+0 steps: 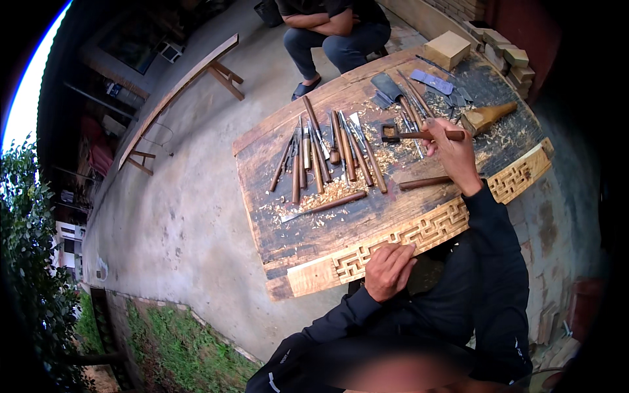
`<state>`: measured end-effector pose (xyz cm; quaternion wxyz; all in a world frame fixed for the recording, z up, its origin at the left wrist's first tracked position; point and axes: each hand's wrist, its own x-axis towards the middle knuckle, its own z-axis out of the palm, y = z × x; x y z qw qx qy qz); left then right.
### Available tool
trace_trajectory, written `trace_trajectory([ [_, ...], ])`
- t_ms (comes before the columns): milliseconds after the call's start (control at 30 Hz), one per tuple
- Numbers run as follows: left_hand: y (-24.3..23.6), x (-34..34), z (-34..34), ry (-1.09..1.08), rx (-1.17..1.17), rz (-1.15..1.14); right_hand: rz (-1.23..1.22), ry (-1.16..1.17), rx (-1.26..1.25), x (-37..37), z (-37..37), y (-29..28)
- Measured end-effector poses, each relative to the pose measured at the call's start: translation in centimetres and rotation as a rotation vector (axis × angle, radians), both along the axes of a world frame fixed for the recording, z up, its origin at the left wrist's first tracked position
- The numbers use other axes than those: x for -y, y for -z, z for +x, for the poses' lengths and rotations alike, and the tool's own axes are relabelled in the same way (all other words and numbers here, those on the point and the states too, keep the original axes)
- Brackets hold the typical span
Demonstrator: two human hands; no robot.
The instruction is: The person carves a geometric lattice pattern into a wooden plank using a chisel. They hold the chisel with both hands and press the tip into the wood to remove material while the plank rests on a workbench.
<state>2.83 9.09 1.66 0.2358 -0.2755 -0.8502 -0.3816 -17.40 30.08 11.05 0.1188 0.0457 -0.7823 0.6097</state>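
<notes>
My right hand is closed on a brown wooden handle with a dark square head over the tabletop. My left hand has curled fingers on the front edge of a long, pale board carved with fretwork. Many wooden-handled chisels lie among shavings on the worn wooden bench. A single chisel lies crosswise below that group, and a dark handled tool is beside the board. Gouges, a purple flat piece and a shaped wooden block sit at the back right.
Beyond the bench a seated person has crossed arms. A long trestle bench stands on the concrete floor at left. A wood block sits on the far corner, with stacked pieces behind. Grass borders the floor at lower left.
</notes>
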Motion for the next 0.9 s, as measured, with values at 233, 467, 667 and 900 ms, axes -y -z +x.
trace_trajectory([
  [233, 0.6, -1.0, -0.6, 0.014, 0.01, 0.028, 0.192, 0.036, -0.172, -0.3, 19.5, 0.8],
  [467, 0.9, -1.4, -2.1, 0.179, -0.117, -0.108, 0.325, -0.04, -0.175, -0.2, 30.8, 3.7],
  [667, 1.4, -1.2, -2.0, 0.271, -0.116, -0.122, 0.283, -0.073, -0.175, -1.3, 31.2, 4.4],
  [900, 1.7, -0.6, -1.4, 0.315, -0.074, -0.072, 0.335, -0.074, -0.161, -1.4, 32.7, 4.5],
])
